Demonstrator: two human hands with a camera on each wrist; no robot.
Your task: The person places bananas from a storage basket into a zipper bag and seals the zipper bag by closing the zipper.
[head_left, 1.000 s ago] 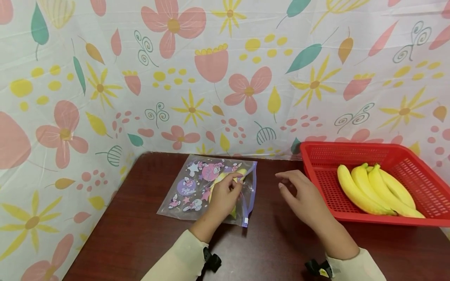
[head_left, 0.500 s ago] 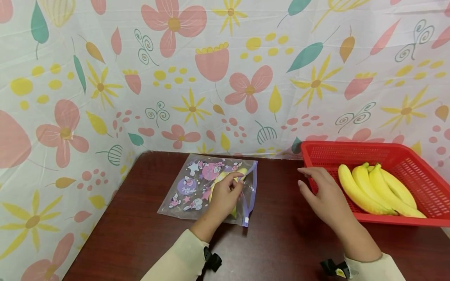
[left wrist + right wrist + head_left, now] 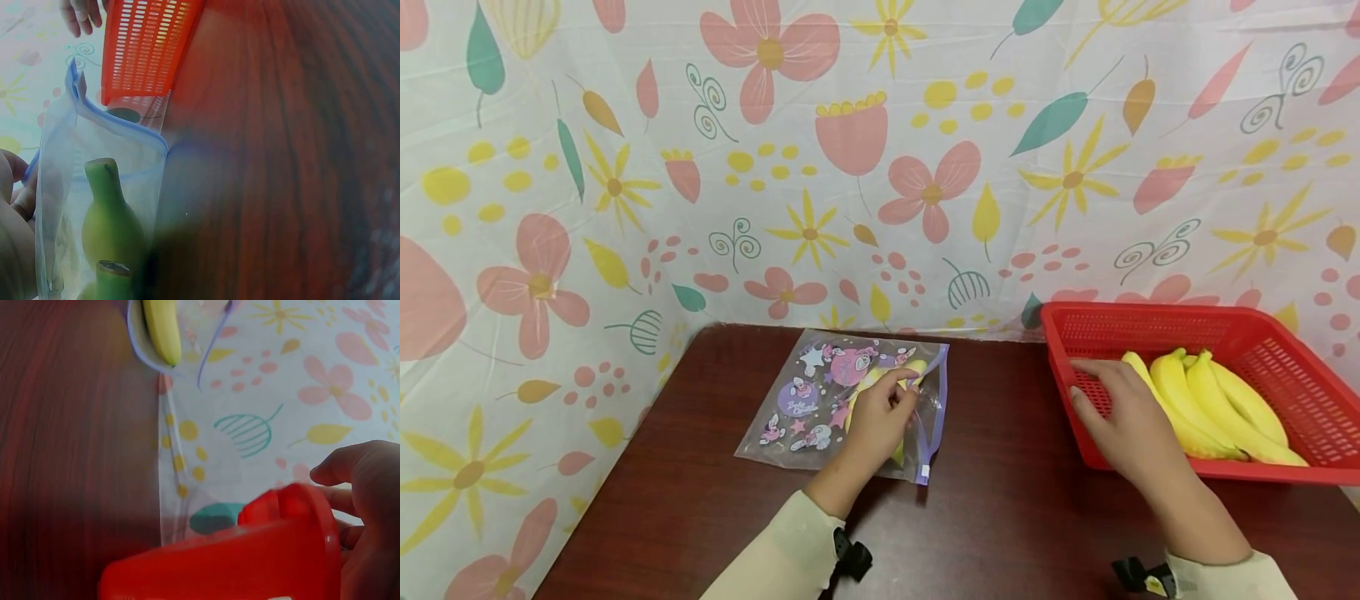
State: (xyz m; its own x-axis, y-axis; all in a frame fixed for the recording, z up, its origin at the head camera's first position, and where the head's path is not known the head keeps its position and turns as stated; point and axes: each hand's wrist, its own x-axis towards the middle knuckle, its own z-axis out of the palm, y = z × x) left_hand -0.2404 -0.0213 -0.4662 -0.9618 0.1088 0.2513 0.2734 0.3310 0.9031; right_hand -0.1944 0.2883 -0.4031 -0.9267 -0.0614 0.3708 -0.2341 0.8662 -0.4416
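My left hand point(image 3: 880, 417) pinches the upper layer of a clear zip bag point(image 3: 797, 454) with cartoon prints and a purple slider edge. Bananas point(image 3: 112, 231) lie inside the bag; the left wrist view shows two green stem ends near its parted mouth. My right hand point(image 3: 1131, 421), fingers loosely bent and holding nothing, is over the left side of a red plastic basket point(image 3: 1157, 307). Several yellow bananas point(image 3: 1210, 408) lie in the basket, just right of that hand, which partly covers one. The right wrist view shows this hand beside the basket's red rim point(image 3: 306, 500).
Bag and basket stand apart on a dark brown wooden table point(image 3: 985, 517), both near its back edge. A flower-printed cloth point(image 3: 925, 275) hangs close behind and along the left side. The basket's right part point(image 3: 1330, 417) reaches the view's edge.
My right hand has moved right, from the table between bag and basket to over the basket's left side. The left hand and the bag have stayed put.
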